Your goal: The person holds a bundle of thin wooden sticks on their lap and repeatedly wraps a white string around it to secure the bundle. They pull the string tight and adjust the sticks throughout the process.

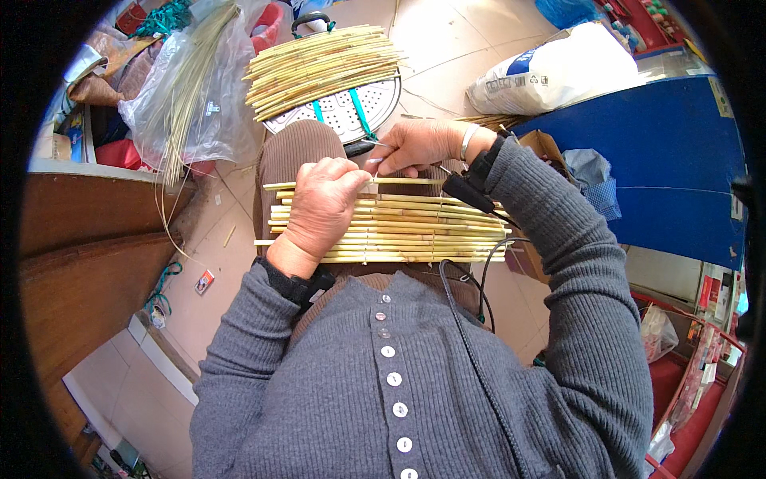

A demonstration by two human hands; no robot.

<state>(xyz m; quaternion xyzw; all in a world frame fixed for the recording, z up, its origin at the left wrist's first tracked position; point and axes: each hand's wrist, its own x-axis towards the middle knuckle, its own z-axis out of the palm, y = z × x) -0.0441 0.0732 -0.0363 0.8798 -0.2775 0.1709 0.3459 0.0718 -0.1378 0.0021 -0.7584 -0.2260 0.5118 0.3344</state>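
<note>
Across my lap lies a mat of thin yellow reed stalks, tied in rows with thread. My left hand grips its far side, with the thumb and fingers on the outermost stalk, which sits a little apart from the others. Just beyond that stalk, my right hand pinches a thin, needle-like metal piece that sticks out to the left. Something small and white, perhaps thread, shows by the fingertips. The right fingers partly hide what they hold.
A stack of cut reeds rests on a perforated metal lid beyond my knee. Long dried strands lie over a plastic bag at left. A wooden cabinet stands left, a blue panel right. A black cable crosses my chest.
</note>
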